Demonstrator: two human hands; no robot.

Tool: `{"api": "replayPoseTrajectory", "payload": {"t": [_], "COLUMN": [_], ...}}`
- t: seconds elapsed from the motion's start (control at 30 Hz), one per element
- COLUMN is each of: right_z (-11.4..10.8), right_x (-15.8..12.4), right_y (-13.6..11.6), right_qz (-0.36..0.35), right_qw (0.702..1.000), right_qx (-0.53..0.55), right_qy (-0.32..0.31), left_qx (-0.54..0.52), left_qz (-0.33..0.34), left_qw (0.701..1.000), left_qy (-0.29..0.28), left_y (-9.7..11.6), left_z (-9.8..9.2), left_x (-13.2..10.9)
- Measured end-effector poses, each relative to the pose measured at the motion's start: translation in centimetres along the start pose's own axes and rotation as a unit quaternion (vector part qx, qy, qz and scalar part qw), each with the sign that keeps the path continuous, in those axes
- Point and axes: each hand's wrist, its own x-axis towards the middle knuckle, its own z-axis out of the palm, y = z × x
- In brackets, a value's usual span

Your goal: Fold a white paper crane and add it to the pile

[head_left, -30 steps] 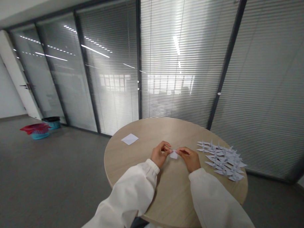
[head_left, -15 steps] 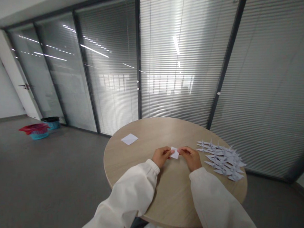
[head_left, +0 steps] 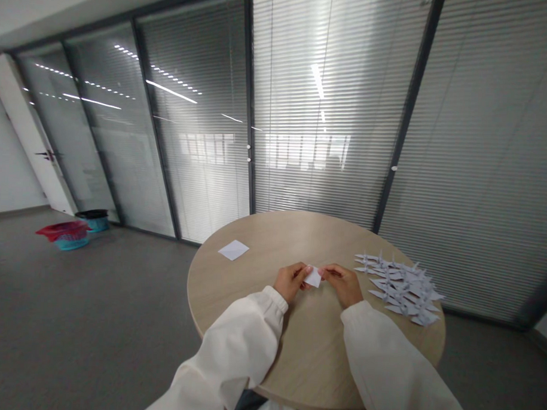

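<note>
A small folded piece of white paper [head_left: 313,278] is held between my two hands, above the middle of the round table. My left hand [head_left: 291,280] pinches its left side between thumb and fingers. At its upper right edge, my right hand [head_left: 343,283] has thumb and fingertips closed on the paper. The finer creases are too small to make out. To the right lie several folded paper cranes [head_left: 405,287], grouped close together. Farther left, a flat square sheet of white paper [head_left: 233,249] rests on the table.
The round wooden table [head_left: 322,356] stands before a glass partition with blinds [head_left: 321,111]. On the floor at far left are a blue basket with a red liner [head_left: 70,237] and another with a black liner [head_left: 96,221], near a white door [head_left: 38,137].
The folded paper has turned slightly between my fingers, its lower corner tilting. Both hands stay in nearly the same place.
</note>
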Motion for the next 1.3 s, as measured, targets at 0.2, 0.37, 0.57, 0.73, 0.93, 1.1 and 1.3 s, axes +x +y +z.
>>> {"api": "replayPoseTrajectory", "payload": {"t": [0.2, 0.37, 0.57, 0.73, 0.93, 1.1, 1.3], "right_z": [0.3, 0.4, 0.5, 0.3, 0.3, 0.5, 0.3], "right_x": [-0.1, -0.3, -0.3, 0.0, 0.0, -0.1, 0.0], "right_y": [-0.4, -0.7, -0.7, -0.2, -0.2, -0.3, 0.1], "right_qz": [0.015, 0.035, 0.045, 0.038, 0.036, 0.049, 0.027], "right_qw": [0.998, 0.995, 0.994, 0.996, 0.995, 0.993, 0.996], "right_qx": [0.023, 0.053, 0.071, 0.073, 0.086, 0.084, 0.025], "right_qy": [-0.052, -0.083, -0.072, -0.039, -0.041, -0.068, -0.086], "left_qx": [0.162, 0.216, 0.221, 0.166, 0.172, 0.190, 0.169], "left_qz": [0.069, 0.107, 0.092, 0.074, 0.091, 0.099, 0.074], "left_qw": [0.983, 0.970, 0.970, 0.983, 0.980, 0.976, 0.981], "left_qy": [0.047, 0.035, 0.035, 0.034, 0.044, 0.046, 0.063], "left_y": [0.9, 1.1, 0.9, 0.9, 0.7, 0.5, -0.1], "left_z": [-0.3, -0.4, -0.4, -0.3, -0.4, -0.5, -0.5], "left_x": [-0.1, -0.2, -0.3, -0.2, -0.1, -0.2, 0.2]}}
